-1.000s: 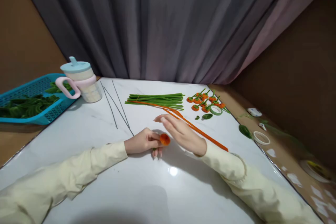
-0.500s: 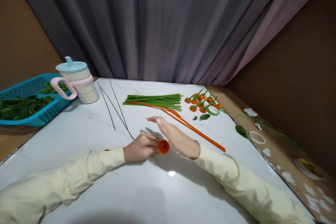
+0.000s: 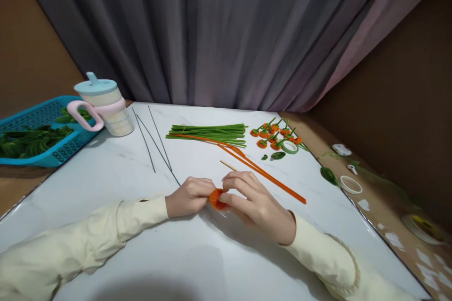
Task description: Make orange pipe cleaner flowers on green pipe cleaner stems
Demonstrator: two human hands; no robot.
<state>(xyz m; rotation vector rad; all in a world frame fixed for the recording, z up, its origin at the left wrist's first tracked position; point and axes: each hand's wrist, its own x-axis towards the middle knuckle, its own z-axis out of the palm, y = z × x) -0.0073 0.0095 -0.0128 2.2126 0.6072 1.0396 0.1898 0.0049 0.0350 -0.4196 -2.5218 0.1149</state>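
Observation:
Near the middle of the table my left hand (image 3: 190, 196) pinches a small round orange pipe-cleaner flower (image 3: 216, 199). From the other side, the curled fingers of my right hand (image 3: 259, 202) grip the flower's edge. Just beyond my right hand shows a thin pale stick (image 3: 229, 165), its lower end hidden by the hand. Farther off, orange pipe cleaners (image 3: 268, 177) lie slanted, touching a bundle of green pipe cleaners (image 3: 208, 133). Several orange flower heads with green stems (image 3: 271, 135) are grouped at the back right.
Thin dark wires (image 3: 157, 143) lie left of centre. A lidded cup with a pink handle (image 3: 118, 117) stands beside a blue basket (image 3: 63, 155) of green pieces. A green tape roll (image 3: 289, 146) lies by the flowers; a white tape ring (image 3: 351, 185) is at the right edge.
My right hand has turned and moved right, from flat beside the flower to fingers curled on it. The flower has tipped to face sideways. The pale stick has come into view.

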